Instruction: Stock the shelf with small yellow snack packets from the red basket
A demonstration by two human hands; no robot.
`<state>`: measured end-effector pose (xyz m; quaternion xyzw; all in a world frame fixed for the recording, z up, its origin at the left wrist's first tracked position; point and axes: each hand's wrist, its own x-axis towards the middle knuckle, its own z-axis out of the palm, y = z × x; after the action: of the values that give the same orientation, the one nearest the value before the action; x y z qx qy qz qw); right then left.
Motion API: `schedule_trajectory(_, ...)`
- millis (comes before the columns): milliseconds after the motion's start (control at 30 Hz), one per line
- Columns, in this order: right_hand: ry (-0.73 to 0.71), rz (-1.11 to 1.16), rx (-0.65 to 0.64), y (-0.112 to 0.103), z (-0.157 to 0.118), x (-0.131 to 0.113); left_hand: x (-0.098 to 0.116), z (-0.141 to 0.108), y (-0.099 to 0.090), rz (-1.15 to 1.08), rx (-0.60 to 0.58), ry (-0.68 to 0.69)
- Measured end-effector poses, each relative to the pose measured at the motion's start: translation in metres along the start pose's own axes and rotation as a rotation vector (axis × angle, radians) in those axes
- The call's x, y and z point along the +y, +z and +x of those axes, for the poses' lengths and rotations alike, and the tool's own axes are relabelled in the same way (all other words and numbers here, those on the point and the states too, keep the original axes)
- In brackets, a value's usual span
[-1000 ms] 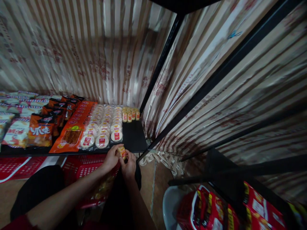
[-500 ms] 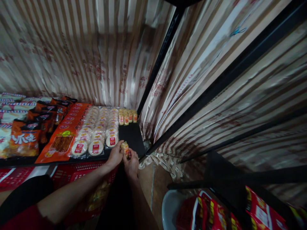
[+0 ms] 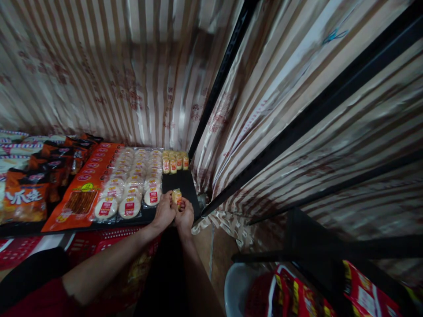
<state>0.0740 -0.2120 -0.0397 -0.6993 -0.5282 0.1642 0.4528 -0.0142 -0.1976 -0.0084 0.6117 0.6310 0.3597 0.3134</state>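
A small yellow snack packet (image 3: 177, 197) with a red and white label is pinched between my two hands over the front of the black shelf (image 3: 181, 181). My left hand (image 3: 165, 210) grips its left side, and my right hand (image 3: 184, 215) closes on its right side. Farther back on the shelf, several matching yellow packets (image 3: 175, 161) stand in short rows near the corner post. Just left of my hands are rows of round white crackers in clear wrappers (image 3: 128, 207) with red labels.
Left of the crackers lie a flat orange snack bag (image 3: 81, 198) and upright orange and black bags (image 3: 26, 193). Red baskets (image 3: 115, 233) sit below the shelf. Black metal posts (image 3: 220, 83) rise before a striped curtain (image 3: 139, 79). A pale tub (image 3: 236, 286) and red packets (image 3: 366, 286) are lower right.
Both hands have moved slightly right and forward with the yellow packet, which now stands more upright. The view has shifted a little.
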Motion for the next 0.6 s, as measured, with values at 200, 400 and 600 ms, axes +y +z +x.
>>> schedule_trajectory(200, 0.002, -0.015, 0.041, 0.007, 0.011, 0.009, 0.001, 0.003, 0.009, 0.015, -0.072, -0.008)
schedule_trajectory(400, -0.009, 0.008, 0.064, 0.018, 0.027, 0.017, 0.016, 0.008, 0.01, 0.079, -0.088, -0.094)
schedule_trajectory(600, 0.004, 0.018, 0.051, 0.024, 0.048, 0.018, 0.029, 0.027, 0.01, 0.053, -0.116, -0.133)
